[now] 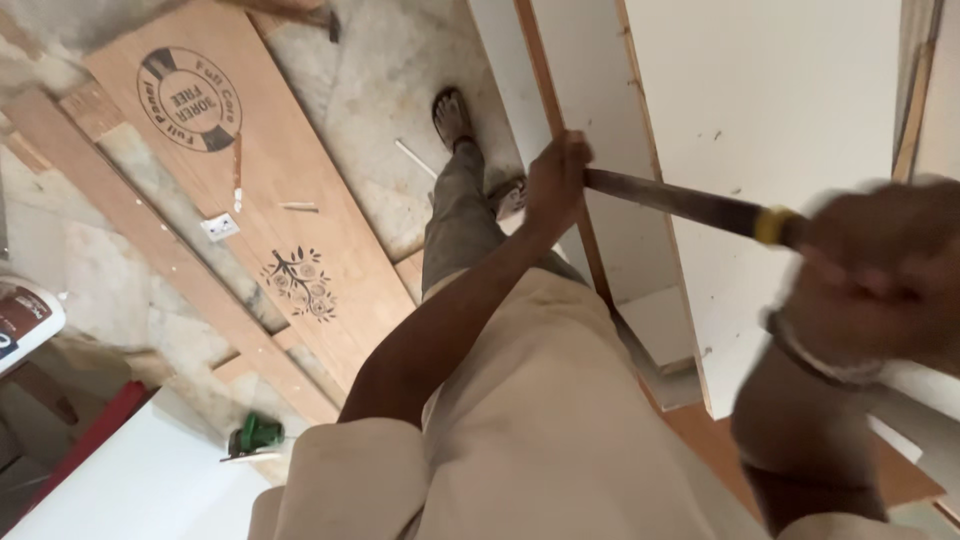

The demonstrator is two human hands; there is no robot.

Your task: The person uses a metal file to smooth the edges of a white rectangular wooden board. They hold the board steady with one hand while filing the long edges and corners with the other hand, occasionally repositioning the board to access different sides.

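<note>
My left hand (pixel 555 180) is closed at the wooden edge of an upright white laminated board (pixel 790 110), right where the far tip of a long dark file (pixel 670 200) ends. It seems to pinch that tip. My right hand (pixel 870 280), blurred, grips the file's handle end just behind a yellow band (pixel 768 225). The file lies across the white panel between both hands. I wear beige clothing, and a band circles my right wrist.
On the stone floor lie a plywood sheet (pixel 270 180) with a round stamp and a tree print, long wood strips (pixel 150 240), a green power tool (pixel 255 435), a white board (pixel 150 490) and a white container (pixel 20 320). My sandalled foot (pixel 452 115) stands beside the panel.
</note>
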